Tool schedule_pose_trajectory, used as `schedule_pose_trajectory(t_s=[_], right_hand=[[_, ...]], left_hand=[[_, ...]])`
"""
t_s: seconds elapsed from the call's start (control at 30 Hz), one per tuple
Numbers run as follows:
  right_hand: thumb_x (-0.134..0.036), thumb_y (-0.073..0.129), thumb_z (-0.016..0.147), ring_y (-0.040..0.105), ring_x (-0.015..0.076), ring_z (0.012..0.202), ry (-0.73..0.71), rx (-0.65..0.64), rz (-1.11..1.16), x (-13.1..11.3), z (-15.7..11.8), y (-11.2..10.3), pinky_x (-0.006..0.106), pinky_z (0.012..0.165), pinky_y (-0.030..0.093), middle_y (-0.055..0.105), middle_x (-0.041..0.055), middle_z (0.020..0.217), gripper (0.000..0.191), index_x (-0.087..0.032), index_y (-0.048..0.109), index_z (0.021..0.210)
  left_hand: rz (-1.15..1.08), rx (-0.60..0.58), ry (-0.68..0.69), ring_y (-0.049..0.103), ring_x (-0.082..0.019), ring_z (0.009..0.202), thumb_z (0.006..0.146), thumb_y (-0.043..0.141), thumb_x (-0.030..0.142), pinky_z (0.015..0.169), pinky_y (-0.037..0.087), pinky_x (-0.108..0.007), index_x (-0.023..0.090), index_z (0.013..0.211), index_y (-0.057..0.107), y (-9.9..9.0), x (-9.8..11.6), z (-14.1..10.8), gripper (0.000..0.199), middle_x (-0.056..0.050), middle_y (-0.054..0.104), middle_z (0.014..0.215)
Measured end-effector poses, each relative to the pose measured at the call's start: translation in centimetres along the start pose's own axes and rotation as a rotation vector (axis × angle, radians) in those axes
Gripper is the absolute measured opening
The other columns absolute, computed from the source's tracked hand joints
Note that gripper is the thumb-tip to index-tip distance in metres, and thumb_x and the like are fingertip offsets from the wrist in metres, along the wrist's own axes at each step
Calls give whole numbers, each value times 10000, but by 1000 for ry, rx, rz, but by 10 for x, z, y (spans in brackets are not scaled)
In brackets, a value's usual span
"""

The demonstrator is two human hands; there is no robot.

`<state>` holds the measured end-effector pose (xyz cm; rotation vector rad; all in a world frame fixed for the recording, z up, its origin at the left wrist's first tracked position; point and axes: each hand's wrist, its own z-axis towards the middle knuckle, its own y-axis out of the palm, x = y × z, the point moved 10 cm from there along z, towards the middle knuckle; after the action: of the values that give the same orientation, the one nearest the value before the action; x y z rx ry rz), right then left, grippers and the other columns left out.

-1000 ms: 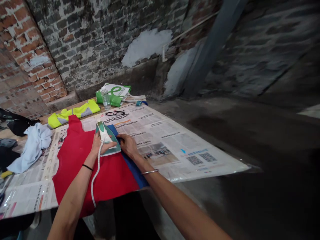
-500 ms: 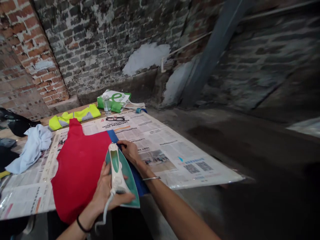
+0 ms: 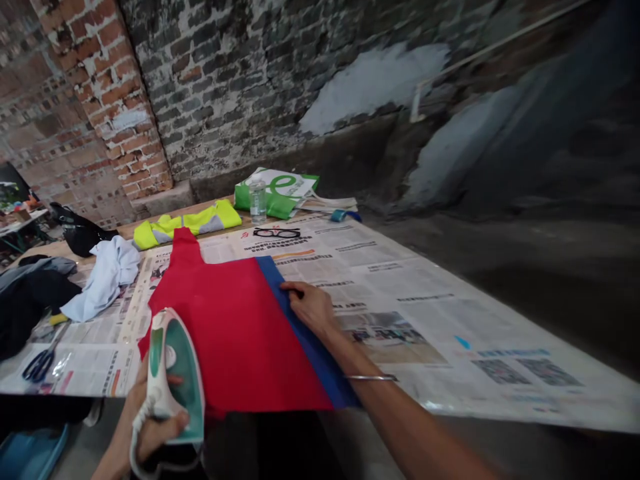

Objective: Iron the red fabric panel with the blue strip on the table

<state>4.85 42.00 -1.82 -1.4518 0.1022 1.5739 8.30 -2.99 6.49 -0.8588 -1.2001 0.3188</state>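
Fingers (image 3: 165,420) of left hand (image 3: 135,420) clamped around the handle of a green-and-white steam iron (image 3: 175,373), held tilted at the near edge of a red cloth (image 3: 225,333). Fingers (image 3: 300,290) of right hand (image 3: 313,310) together, flat on the cloth's blue band (image 3: 305,340). Cloth lies on spread newspaper (image 3: 400,313), with hi-vis vest (image 3: 185,223) and eyeglasses (image 3: 277,233) beyond it

Bare right forearm (image 3: 415,420), slim and unsleeved down to the right hand (image 3: 310,308). Around the wrist, one thin metal bangle (image 3: 371,377), probably silver or steel in this dim light. Left hand (image 3: 131,417) cut off by the lower edge of the view, its wrist out of sight.
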Motion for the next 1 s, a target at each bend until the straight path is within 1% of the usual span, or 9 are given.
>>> schedule_pose_trajectory(t_s=[0.13,0.3,0.43,0.5,0.57,0.73,0.83,0.9,1.0], right_hand=[[-115,511,797,744,237,994,-5,0,-5,-1,-1,1,361,984,554,803,56,1031,352,-210,822,932],[-120,509,798,748,235,968,-9,6,0,1,-1,0,367,960,563,805,55,1020,351,-212,819,934],[-114,508,806,751,229,953,0,-12,0,-2,-2,-2,359,960,562,805,56,1018,358,-205,820,955],[-110,502,817,751,227,965,7,-26,-1,-5,-3,-2,351,963,558,804,59,1034,364,-195,820,972],[-103,499,818,747,225,984,11,-26,-2,-6,-3,-3,338,974,551,801,66,1049,365,-183,819,976],[-122,526,821,744,221,985,-4,1,16,-6,-2,-2,334,980,547,803,52,1031,322,-210,818,927],[-143,544,821,741,230,989,-13,13,23,-5,-2,-1,355,981,550,803,52,1031,303,-218,816,932],[-147,543,822,737,239,1006,-13,14,20,-4,-2,0,367,988,549,800,65,1044,304,-206,815,944],[-149,538,826,735,241,1013,-19,15,14,-5,-3,0,373,1000,543,798,69,1055,305,-206,814,942]], left_hand=[[-32,-47,-60,633,-191,672,654,782,457,628,569,-310,224,1053,756,-21,-17,61,463,-43,731,947],[-129,-96,-19,635,-191,678,613,830,446,631,537,-304,156,1060,724,-24,-6,145,544,-43,699,855],[-136,-66,-1,622,-174,669,650,812,506,628,525,-290,163,1067,709,-20,3,171,550,-19,670,819],[-122,-56,-3,615,-173,662,647,813,501,616,523,-287,164,1064,712,-20,5,162,545,-19,670,819],[-102,-65,-8,614,-174,665,658,813,489,615,527,-286,165,1074,722,-21,4,140,535,-26,681,830],[37,-93,-20,638,-192,726,685,804,500,648,568,-300,225,1077,757,-26,-7,48,482,-62,721,1053],[83,-101,4,669,-259,845,638,794,492,702,599,-342,242,1061,775,-23,-14,5,491,-69,718,1107],[72,-100,8,672,-284,887,615,789,483,716,603,-351,229,1058,780,-21,-15,-5,511,-79,720,1105],[65,-107,-16,664,-246,819,607,794,486,693,595,-333,228,1032,780,-20,-13,13,498,-70,716,1136]])
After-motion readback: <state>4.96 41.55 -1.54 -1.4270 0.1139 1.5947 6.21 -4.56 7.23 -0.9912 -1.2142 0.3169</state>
